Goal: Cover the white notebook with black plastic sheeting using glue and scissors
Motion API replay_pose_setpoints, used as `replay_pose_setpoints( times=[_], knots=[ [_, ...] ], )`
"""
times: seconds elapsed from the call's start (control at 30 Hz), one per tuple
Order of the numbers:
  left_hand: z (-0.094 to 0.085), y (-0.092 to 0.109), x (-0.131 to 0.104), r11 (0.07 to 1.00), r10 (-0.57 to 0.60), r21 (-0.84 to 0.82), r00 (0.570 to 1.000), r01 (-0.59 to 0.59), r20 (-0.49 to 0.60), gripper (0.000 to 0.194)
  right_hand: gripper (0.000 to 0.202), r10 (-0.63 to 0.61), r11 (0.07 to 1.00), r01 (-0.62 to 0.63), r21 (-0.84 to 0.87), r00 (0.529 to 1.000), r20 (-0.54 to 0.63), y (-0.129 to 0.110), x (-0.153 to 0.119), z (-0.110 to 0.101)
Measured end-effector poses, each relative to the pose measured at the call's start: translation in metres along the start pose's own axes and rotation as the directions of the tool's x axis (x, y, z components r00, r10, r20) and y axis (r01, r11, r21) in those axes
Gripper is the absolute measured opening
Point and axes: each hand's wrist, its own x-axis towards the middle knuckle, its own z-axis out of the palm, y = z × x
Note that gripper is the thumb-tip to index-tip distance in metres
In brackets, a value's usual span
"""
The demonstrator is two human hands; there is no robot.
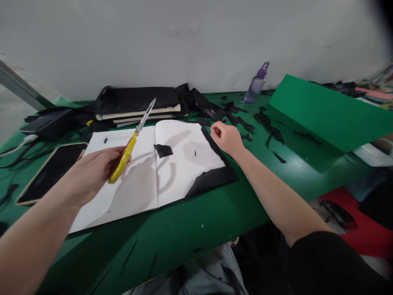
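Note:
My left hand (pixel 100 170) is closed round the yellow handle of a pair of scissors (pixel 130 147). Their blades look shut and point up and away, over an open notebook (pixel 135 184) with white pages. Above the notebook's right edge, my right hand (pixel 225 137) is curled with its fingers pressed together; what they pinch, if anything, is hidden. A small black scrap (pixel 164 150) lies on the right page near the fold. Black paper (pixel 211 180) covers the lower right corner and edge of that page.
Behind the notebook lie stacked books with a black cover (pixel 138 99). A phone (pixel 52 172) rests at the left. Black scraps (pixel 270 127) litter the green table (pixel 196 233) at the right. A purple bottle (pixel 256 86) stands by the wall, near a green board (pixel 331 110).

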Motion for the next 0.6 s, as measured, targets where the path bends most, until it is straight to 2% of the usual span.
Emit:
replay_pose_setpoints(
  times=[0.07,0.23,0.47,0.6],
  knots=[
    [0.0008,-0.0035,0.0016,0.994,-0.035,-0.099,0.999,0.036,0.017,0.044,0.016,0.002,1.000,-0.002,0.005,1.000,0.003,0.0008,0.0001,0.0006],
    [0.0018,-0.0070,0.0025,0.995,0.012,-0.103,0.996,-0.003,0.090,0.045,0.015,0.011,1.000,-0.011,0.023,1.000,-0.007,0.0035,0.0004,0.0004],
    [0.0018,-0.0016,-0.0009,0.991,0.005,-0.133,0.993,0.011,0.116,0.055,0.014,0.012,0.999,-0.012,0.039,1.000,0.003,0.0040,-0.0001,-0.0003],
    [-0.0005,-0.0025,-0.0017,0.997,0.011,-0.071,0.993,-0.003,0.120,0.060,0.015,0.016,0.999,-0.016,0.045,1.000,-0.004,0.0054,-0.0001,0.0004]
  ],
)
